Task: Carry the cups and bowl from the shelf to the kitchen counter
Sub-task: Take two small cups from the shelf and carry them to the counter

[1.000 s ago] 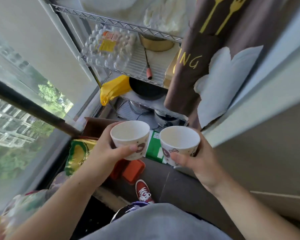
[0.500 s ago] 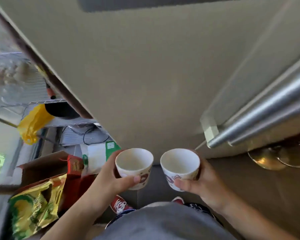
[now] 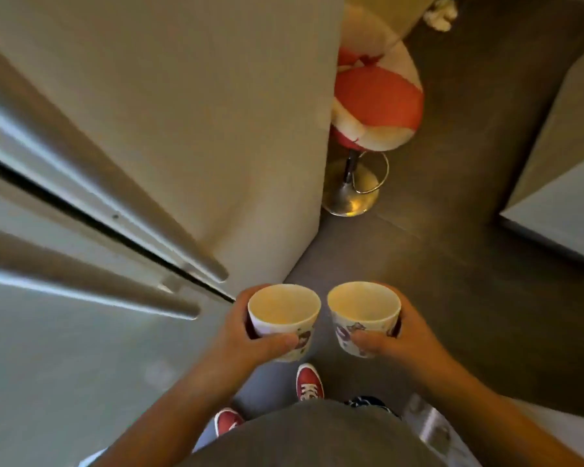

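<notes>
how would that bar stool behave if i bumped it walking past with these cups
The bar stool would probably wobble rather than fall: its wide round base sits flat on the floor. The cushioned seat on a single thin post looks top-heavy and may swivel when nudged.

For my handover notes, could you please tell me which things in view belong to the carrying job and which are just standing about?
Part of the job:
left cup in the left hand
right cup in the right hand

Just standing about:
refrigerator
red and white stool
white crumpled thing on the floor

left cup (image 3: 284, 318) print: blurred | fingers (image 3: 246, 293) (far side): hidden
</notes>
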